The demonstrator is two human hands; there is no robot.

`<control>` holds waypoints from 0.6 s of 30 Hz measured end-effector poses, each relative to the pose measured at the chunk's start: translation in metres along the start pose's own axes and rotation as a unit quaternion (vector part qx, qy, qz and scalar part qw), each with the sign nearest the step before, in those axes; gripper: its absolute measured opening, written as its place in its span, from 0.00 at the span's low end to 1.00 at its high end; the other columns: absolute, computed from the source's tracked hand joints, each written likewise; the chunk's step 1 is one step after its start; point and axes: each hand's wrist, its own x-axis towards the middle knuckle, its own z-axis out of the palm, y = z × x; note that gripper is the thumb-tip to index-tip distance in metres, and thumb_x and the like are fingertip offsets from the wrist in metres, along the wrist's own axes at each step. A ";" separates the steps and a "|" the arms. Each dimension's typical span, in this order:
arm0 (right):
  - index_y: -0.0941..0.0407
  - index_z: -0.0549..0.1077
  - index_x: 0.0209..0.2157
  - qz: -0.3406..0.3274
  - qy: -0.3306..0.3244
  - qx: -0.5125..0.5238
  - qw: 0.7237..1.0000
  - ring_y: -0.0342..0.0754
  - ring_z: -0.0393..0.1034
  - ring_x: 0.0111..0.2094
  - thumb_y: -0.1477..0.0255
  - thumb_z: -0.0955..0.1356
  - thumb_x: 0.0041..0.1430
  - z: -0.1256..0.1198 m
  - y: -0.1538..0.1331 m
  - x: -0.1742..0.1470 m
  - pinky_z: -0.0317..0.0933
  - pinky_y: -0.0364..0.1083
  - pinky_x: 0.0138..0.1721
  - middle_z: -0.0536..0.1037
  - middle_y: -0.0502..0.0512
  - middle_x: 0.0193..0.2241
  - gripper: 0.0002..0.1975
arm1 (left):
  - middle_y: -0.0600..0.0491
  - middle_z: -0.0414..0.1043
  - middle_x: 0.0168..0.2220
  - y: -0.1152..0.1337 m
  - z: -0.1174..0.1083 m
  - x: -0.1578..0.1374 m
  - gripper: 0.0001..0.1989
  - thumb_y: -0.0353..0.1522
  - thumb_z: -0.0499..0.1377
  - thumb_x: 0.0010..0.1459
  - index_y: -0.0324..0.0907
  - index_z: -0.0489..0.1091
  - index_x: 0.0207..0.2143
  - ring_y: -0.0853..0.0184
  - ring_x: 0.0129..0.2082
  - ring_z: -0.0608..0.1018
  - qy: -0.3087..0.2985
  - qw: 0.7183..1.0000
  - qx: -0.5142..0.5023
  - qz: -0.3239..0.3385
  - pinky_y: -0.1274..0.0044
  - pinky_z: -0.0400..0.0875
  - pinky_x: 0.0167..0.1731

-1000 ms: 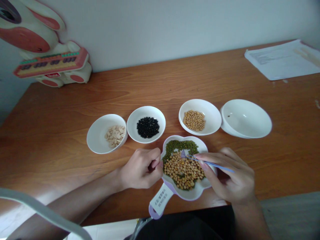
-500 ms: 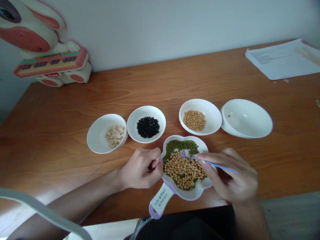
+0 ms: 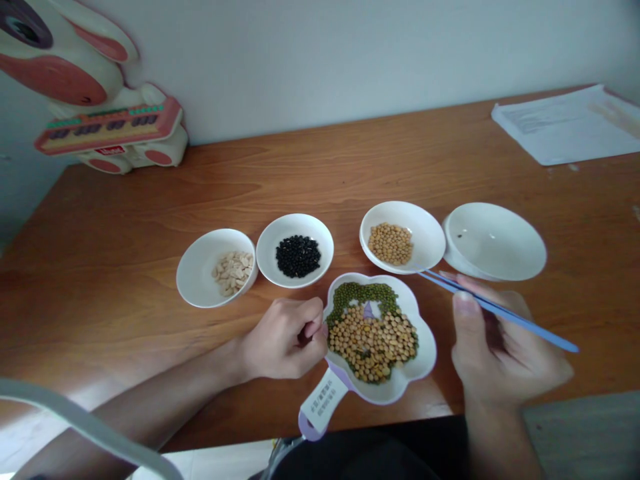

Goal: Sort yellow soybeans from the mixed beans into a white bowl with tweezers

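Between thumb and fingers, my right hand (image 3: 505,347) holds blue tweezers (image 3: 515,315), their tips close to the near rim of a white bowl of yellow soybeans (image 3: 391,243). Whether the tips hold anything is too small to tell. My left hand (image 3: 286,337) is curled closed, thumb and finger against the left rim of a white flower-shaped dish (image 3: 424,353) with a labelled handle (image 3: 325,400). In this dish soybeans (image 3: 373,340) lie in front of green mung beans (image 3: 367,292), and a small purple mark (image 3: 369,310) shows between them.
Left of the soybean bowl stand a bowl of black beans (image 3: 298,256) and a bowl of pale flat seeds (image 3: 233,273). A white bowl (image 3: 500,247) with a dark speck is at the right. Papers (image 3: 565,127) and a toy keyboard animal (image 3: 110,127) lie farther back.
My right hand and the tweezers have moved from over the flower-shaped dish up and right, toward the soybean bowl. My left hand stays at the dish's rim.
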 end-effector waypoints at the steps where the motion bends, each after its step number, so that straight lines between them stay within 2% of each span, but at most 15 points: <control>1: 0.45 0.79 0.58 -0.001 -0.005 -0.006 1.000 0.54 0.80 0.38 0.81 0.72 0.62 0.000 -0.001 0.000 0.71 0.53 0.34 0.86 0.53 0.44 0.26 | 0.64 0.53 0.21 0.000 0.000 0.000 0.14 0.23 0.55 0.57 0.45 0.52 0.28 0.76 0.18 0.57 0.000 1.000 0.000 0.002 0.80 0.51 0.20; 4: 0.47 0.81 0.53 -0.035 -0.095 0.028 0.994 0.49 0.77 0.31 0.82 0.74 0.59 0.001 -0.005 -0.001 0.69 0.50 0.31 0.87 0.50 0.39 0.23 | 0.64 0.53 0.21 0.000 0.000 0.000 0.14 0.22 0.55 0.57 0.45 0.51 0.28 0.76 0.19 0.57 -0.001 1.000 0.000 0.002 0.80 0.51 0.20; 7: 0.46 0.80 0.53 -0.059 -0.175 0.037 0.982 0.46 0.74 0.29 0.81 0.74 0.59 0.002 -0.009 0.000 0.68 0.49 0.32 0.88 0.48 0.40 0.23 | 0.64 0.53 0.22 0.000 0.001 0.000 0.14 0.22 0.56 0.57 0.45 0.52 0.28 0.76 0.19 0.57 -0.002 1.000 -0.001 0.000 0.79 0.51 0.20; 18: 0.46 0.80 0.52 -0.097 -0.210 0.002 0.973 0.46 0.71 0.32 0.77 0.74 0.62 0.004 -0.006 0.000 0.61 0.52 0.39 0.88 0.46 0.39 0.19 | 0.64 0.53 0.22 -0.001 0.001 -0.001 0.14 0.21 0.55 0.56 0.45 0.52 0.28 0.76 0.19 0.55 0.005 1.000 -0.007 0.000 0.79 0.50 0.20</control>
